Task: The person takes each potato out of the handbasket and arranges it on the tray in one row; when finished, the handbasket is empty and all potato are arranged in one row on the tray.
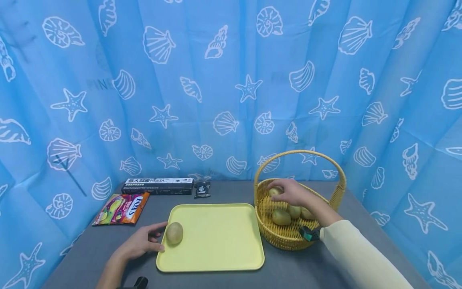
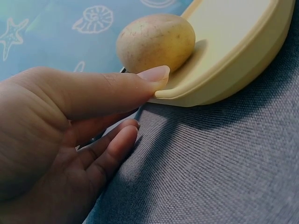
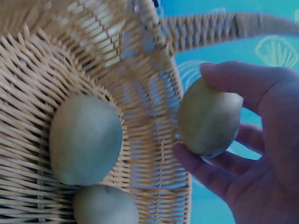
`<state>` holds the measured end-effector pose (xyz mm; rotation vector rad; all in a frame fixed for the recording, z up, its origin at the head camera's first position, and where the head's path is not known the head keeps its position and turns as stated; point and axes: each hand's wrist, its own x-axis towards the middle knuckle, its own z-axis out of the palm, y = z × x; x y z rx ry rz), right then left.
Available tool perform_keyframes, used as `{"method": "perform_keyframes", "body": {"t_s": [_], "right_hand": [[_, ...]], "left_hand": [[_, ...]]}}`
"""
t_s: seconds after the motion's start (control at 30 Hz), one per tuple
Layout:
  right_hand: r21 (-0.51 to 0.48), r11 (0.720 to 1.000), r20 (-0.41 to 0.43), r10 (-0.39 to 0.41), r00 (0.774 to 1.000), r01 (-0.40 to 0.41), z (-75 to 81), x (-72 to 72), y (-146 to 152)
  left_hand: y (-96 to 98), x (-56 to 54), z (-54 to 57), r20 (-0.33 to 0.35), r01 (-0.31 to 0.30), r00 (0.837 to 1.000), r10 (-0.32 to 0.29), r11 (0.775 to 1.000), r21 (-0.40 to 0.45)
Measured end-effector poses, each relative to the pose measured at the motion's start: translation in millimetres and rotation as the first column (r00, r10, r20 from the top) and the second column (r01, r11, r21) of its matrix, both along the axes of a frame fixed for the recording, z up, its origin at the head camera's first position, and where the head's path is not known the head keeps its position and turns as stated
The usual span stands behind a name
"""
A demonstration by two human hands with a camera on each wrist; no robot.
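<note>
A potato (image 1: pixel 175 233) lies at the left side of a pale yellow tray (image 1: pixel 216 237). My left hand (image 1: pixel 138 241) is at the tray's left edge, its straight thumb touching the rim beside that potato; the lower fingers hang loosely in the left wrist view. Over the far left part of a wicker basket (image 1: pixel 265 228), my right hand (image 1: pixel 290 192) holds another potato (image 3: pixel 210 116) between thumb and fingers. In the right wrist view, this potato is near the basket's wall, above the bottom. Several more potatoes (image 1: pixel 281 217) lie in the basket.
Behind the tray stand a black and white pasta box (image 1: pixel 157 186) and a small black packet (image 1: pixel 202 189). A colourful Fox's candy bag (image 1: pixel 122 208) lies at the left. The basket's tall handle (image 1: pixel 299 152) arches over it. A blue shell-patterned curtain (image 1: pixel 223 100) surrounds the grey table.
</note>
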<state>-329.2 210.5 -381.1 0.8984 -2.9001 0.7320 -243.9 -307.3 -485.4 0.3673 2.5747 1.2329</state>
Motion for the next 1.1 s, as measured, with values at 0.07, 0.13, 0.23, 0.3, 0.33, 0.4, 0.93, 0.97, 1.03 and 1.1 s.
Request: {"method": "perform_keyframes", "body": {"t_s": [0.07,0.13,0.23,0.3,0.33,0.4,0.93,0.97,1.03,1.1], "right_hand": [[-0.029,1.0,-0.042,0.009,0.999,-0.01,1.3,9.1,-1.7],[-0.076,0.997,-0.083,0.013,0.996,-0.019,1.4,17.9,-4.6],[-0.143,0.989,-0.143,0.011,0.99,-0.032,-0.6,30.5,-9.0],[-0.182,0.982,-0.177,0.017,0.984,-0.049,-2.4,38.8,-11.1],[-0.194,0.979,-0.191,0.021,0.981,-0.058,-3.3,43.0,-12.1],[-0.215,0.973,-0.22,0.034,0.975,-0.082,-5.1,50.4,-14.6],[-0.188,0.963,-0.169,0.16,0.973,-0.191,3.9,87.3,-70.5],[-0.186,0.963,-0.159,0.165,0.973,-0.194,4.4,87.8,-75.8],[-0.174,0.967,-0.15,0.163,0.975,-0.188,4.4,88.2,-86.2],[-0.169,0.968,-0.14,0.164,0.976,-0.187,1.9,87.0,-95.9]], "left_hand": [[0.0,-0.1,0.2,0.006,-0.002,1.0,0.002,1.0,-0.002],[-0.5,-0.3,0.2,0.008,-0.007,1.0,0.007,1.0,-0.002],[-1.5,-0.3,0.3,0.001,-0.009,1.0,0.009,1.0,0.003],[-1.6,-0.6,0.7,-0.003,-0.008,1.0,0.008,1.0,0.008],[-1.4,-0.7,0.9,-0.004,-0.005,1.0,0.005,1.0,0.008],[-0.8,-0.2,1.9,-0.002,-0.003,1.0,0.003,1.0,0.009],[0.9,-1.7,-0.1,0.029,-0.02,0.999,0.02,1.0,0.0],[0.4,-2.1,-0.2,0.028,-0.02,0.999,0.02,1.0,-0.002],[0.0,-2.3,-0.5,0.027,-0.019,0.999,0.019,1.0,-0.003],[-0.1,-2.6,-0.8,0.026,-0.016,1.0,0.016,1.0,-0.003]]}}
